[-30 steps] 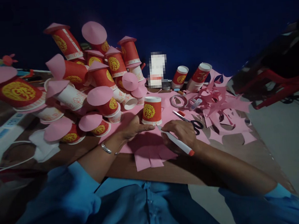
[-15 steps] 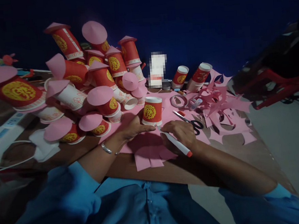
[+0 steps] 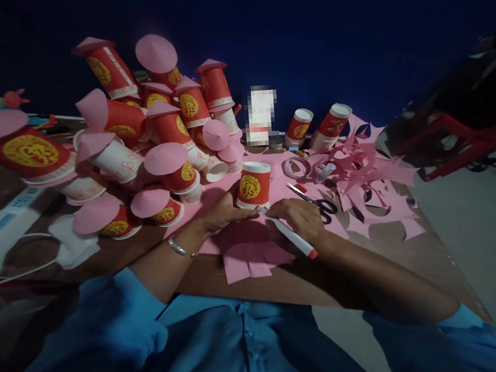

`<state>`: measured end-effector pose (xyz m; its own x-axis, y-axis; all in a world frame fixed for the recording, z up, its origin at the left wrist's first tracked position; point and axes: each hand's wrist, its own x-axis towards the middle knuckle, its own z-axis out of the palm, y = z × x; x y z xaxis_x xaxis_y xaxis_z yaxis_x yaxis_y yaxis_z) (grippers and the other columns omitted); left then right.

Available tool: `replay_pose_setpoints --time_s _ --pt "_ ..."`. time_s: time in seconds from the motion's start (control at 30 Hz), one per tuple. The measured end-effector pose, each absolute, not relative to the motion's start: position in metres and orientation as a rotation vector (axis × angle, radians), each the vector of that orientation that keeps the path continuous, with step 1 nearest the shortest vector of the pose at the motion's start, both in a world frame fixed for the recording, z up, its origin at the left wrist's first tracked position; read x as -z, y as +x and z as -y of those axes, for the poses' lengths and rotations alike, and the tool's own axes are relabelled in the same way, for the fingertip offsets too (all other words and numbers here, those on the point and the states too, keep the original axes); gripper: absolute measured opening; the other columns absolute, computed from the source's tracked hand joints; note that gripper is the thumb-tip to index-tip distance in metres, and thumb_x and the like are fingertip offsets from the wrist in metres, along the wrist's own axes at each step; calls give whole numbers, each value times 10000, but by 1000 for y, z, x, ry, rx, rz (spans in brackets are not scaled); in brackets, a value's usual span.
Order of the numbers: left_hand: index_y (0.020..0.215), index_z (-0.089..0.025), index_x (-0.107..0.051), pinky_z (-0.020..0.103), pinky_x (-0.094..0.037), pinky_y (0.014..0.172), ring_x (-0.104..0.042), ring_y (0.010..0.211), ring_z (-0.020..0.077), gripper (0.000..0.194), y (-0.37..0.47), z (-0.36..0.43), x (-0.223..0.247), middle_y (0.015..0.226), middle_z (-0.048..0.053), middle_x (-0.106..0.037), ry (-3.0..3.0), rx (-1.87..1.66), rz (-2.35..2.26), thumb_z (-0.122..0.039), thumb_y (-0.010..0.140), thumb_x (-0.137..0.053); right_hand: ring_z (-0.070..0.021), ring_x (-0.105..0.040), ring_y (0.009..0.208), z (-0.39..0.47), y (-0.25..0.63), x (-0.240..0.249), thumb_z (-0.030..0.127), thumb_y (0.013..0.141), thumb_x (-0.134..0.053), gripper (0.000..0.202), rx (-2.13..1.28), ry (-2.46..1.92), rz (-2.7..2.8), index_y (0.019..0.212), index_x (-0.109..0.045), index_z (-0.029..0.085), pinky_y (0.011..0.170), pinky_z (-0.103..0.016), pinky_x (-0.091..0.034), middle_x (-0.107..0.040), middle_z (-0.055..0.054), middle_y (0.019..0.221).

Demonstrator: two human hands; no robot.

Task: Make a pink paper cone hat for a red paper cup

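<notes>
An upside-down red cup (image 3: 254,186) with a gold emblem stands on pink paper (image 3: 256,242) in front of me. My left hand (image 3: 224,212) is at its lower left side, the thumb stretched along the near rim and the other fingers mostly hidden. My right hand (image 3: 299,221) is closed around a white marker (image 3: 292,237) with a red end, its tip at the cup's near rim, close to my left thumb. Black-handled scissors (image 3: 317,199) lie just right of the cup.
Several red and white cups with pink cone tops (image 3: 165,158) are piled at the left. Pink paper scraps (image 3: 370,183), a tape roll (image 3: 296,168) and a glue stick (image 3: 326,172) lie right. Stacked cups (image 3: 332,128) stand behind. A red chair (image 3: 461,142) is far right.
The red cup has shifted and tilted very slightly to the right. The marker's red end has moved a little left and up in my right hand.
</notes>
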<state>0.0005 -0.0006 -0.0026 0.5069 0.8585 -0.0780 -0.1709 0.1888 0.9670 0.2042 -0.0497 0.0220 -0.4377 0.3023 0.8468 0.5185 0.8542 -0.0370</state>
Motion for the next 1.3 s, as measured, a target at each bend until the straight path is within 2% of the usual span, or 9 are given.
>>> replay_pose_setpoints --time_s 0.17,0.37,0.5,0.63,0.7,0.9,1.1,1.3 --pt "1420 -187 -539 518 -520 1084 -684 1229 372 986 0 0 4 1302 160 -739 1129 -813 -745 -304 557 -1002 -160 -702 615 50 205 -21 107 943 -606 103 270 -606 2093 983 -587 200 569 -269 -533 -726 -29 715" --pt "1384 -188 -563 475 -529 1042 -700 1174 344 957 0 -2 5 1201 133 -766 1111 -815 -732 -283 541 -1007 -148 -683 585 51 205 -20 116 922 -606 107 248 -651 2091 961 -584 213 554 -261 -523 -711 -9 699" --pt "1344 -188 -593 430 -554 950 -716 1067 310 890 0 -1 1 974 61 -767 1113 -843 -720 -281 560 -1004 -153 -706 608 51 204 -21 130 934 -605 109 233 -618 2062 990 -592 223 563 -263 -534 -713 0 702" --pt "1256 -200 -635 371 -555 858 -710 971 267 780 0 0 -6 772 -13 -689 1111 -863 -694 -316 579 -1006 -166 -725 640 51 206 -20 131 937 -623 155 213 -583 2007 1067 -611 215 589 -269 -561 -740 -15 747" --pt "1251 -206 -649 359 -550 839 -704 961 259 756 0 1 -7 782 -6 -696 1110 -881 -686 -354 598 -998 -175 -739 680 51 207 -19 138 940 -633 192 202 -584 1981 1119 -620 207 610 -274 -575 -763 -34 804" --pt "1358 -221 -652 365 -543 870 -723 983 257 807 -3 -2 1 1101 95 -773 1027 -872 -651 -390 637 -973 -223 -781 862 48 210 -18 150 963 -657 261 153 -650 1905 1212 -611 211 724 -340 -629 -785 -89 961" --pt "1314 -178 -686 343 -521 828 -717 956 251 735 -3 -1 0 1036 113 -780 992 -830 -616 -395 665 -953 -222 -793 921 47 213 -9 145 973 -660 293 165 -670 1935 1252 -610 222 771 -345 -643 -802 -98 1034" --pt "1303 -186 -639 329 -504 831 -651 913 193 750 -4 1 0 1040 55 -729 1053 -813 -693 -338 637 -950 -216 -788 939 48 212 -8 175 1002 -650 214 147 -650 2007 1212 -623 208 778 -335 -642 -797 -112 1036"
